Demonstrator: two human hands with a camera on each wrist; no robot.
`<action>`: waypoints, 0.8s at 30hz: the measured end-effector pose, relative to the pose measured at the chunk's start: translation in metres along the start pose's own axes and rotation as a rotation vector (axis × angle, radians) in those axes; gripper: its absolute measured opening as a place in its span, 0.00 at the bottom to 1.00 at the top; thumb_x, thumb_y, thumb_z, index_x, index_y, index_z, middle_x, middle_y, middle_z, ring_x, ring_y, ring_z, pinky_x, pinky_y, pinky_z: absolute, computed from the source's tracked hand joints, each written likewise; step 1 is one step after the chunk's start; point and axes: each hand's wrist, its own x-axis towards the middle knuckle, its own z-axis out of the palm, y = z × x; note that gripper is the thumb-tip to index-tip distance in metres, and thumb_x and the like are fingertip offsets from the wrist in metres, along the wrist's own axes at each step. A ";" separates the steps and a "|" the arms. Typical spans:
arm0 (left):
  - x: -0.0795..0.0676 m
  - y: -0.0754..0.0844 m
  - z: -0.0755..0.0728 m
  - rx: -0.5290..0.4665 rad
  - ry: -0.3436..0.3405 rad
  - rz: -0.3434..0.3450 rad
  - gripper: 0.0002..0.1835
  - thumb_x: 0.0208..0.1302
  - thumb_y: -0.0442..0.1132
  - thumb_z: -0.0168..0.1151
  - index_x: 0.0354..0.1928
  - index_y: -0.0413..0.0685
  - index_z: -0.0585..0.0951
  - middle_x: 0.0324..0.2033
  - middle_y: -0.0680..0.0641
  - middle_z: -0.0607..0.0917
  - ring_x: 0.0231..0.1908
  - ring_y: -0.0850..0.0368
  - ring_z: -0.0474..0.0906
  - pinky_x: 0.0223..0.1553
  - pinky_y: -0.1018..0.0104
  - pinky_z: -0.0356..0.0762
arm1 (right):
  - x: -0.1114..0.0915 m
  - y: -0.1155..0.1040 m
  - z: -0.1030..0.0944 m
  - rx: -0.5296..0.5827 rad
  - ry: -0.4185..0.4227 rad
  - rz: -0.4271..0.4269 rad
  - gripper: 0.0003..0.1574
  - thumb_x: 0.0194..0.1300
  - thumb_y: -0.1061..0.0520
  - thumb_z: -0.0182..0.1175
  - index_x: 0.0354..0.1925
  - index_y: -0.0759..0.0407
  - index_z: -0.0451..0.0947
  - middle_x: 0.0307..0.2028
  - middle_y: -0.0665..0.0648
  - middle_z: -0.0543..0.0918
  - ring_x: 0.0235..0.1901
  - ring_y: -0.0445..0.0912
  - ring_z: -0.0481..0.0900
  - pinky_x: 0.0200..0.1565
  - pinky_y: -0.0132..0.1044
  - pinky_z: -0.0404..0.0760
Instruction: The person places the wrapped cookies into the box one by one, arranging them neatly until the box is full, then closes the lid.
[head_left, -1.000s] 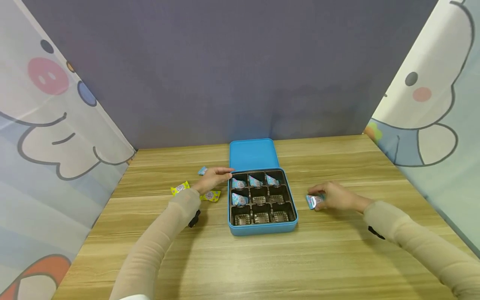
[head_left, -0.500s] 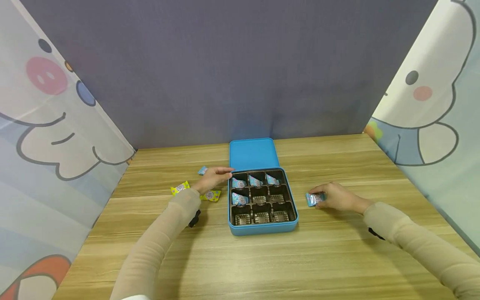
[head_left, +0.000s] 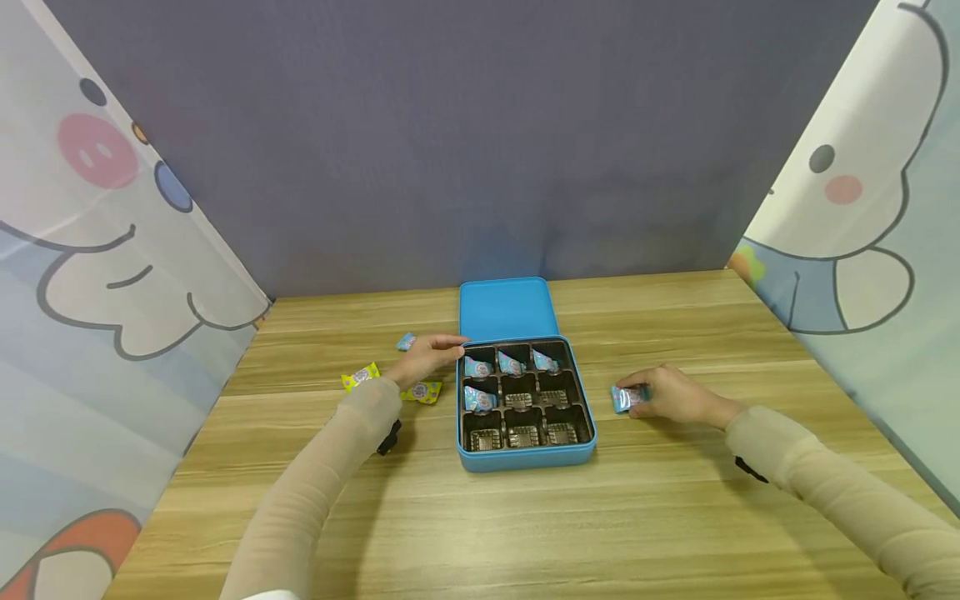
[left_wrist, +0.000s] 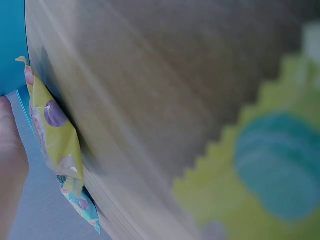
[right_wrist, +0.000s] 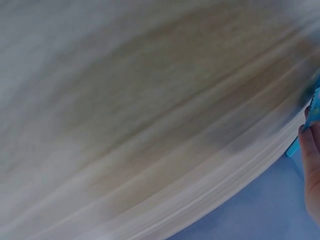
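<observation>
My right hand (head_left: 671, 393) pinches a small blue wrapped candy (head_left: 624, 399) on or just above the table, right of the box; part of its wrapper is hidden by the fingers. With fairly straight fingers, my left hand (head_left: 426, 357) touches the back left corner of a blue box (head_left: 525, 457). A dark tray with nine square compartments fills the box. Blue wrapped candies lie in all of the back row, among them one in the middle (head_left: 512, 363), and another candy (head_left: 480, 399) sits in the middle row's left compartment.
Beside my left hand lie two yellow wrapped candies, one farther left (head_left: 361, 377) and one nearer the box (head_left: 422, 392). A blue candy (head_left: 406, 341) is behind that hand. The box's lid (head_left: 507, 307) lies back toward the grey wall (head_left: 480, 142).
The blue candy in my right hand has turned slightly and shifted a little under the fingers. My left hand and the box stay where they were.
</observation>
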 end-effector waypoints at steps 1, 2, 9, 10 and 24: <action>0.000 0.000 0.000 0.000 -0.002 0.001 0.23 0.64 0.46 0.57 0.59 0.49 0.73 0.62 0.44 0.70 0.59 0.47 0.69 0.59 0.57 0.70 | 0.000 0.000 -0.001 0.009 0.005 0.000 0.29 0.48 0.56 0.70 0.50 0.63 0.78 0.41 0.60 0.83 0.22 0.36 0.66 0.25 0.26 0.67; 0.000 0.000 0.000 -0.001 -0.004 0.003 0.23 0.64 0.46 0.57 0.60 0.48 0.73 0.62 0.43 0.69 0.59 0.46 0.69 0.59 0.57 0.70 | 0.001 -0.001 -0.001 0.016 0.011 0.008 0.29 0.48 0.56 0.70 0.50 0.63 0.78 0.41 0.60 0.83 0.23 0.36 0.67 0.25 0.26 0.68; 0.000 0.000 0.001 0.008 0.001 -0.001 0.22 0.65 0.46 0.56 0.59 0.49 0.73 0.62 0.44 0.70 0.59 0.47 0.69 0.59 0.58 0.70 | 0.003 -0.004 -0.003 0.041 0.044 0.060 0.29 0.48 0.55 0.70 0.50 0.61 0.78 0.46 0.64 0.81 0.38 0.45 0.78 0.38 0.39 0.79; 0.000 0.001 0.001 0.009 0.000 -0.002 0.22 0.65 0.45 0.56 0.59 0.49 0.73 0.62 0.44 0.70 0.59 0.47 0.69 0.59 0.58 0.69 | 0.003 -0.004 -0.003 0.039 0.050 0.061 0.29 0.48 0.55 0.71 0.50 0.61 0.78 0.47 0.64 0.81 0.40 0.47 0.79 0.39 0.42 0.80; 0.001 0.003 0.000 -0.003 -0.011 -0.005 0.22 0.65 0.44 0.55 0.60 0.46 0.72 0.62 0.42 0.70 0.60 0.45 0.68 0.60 0.56 0.68 | 0.015 -0.013 -0.011 0.154 0.111 0.040 0.29 0.51 0.57 0.69 0.52 0.63 0.76 0.49 0.65 0.80 0.50 0.60 0.76 0.54 0.57 0.71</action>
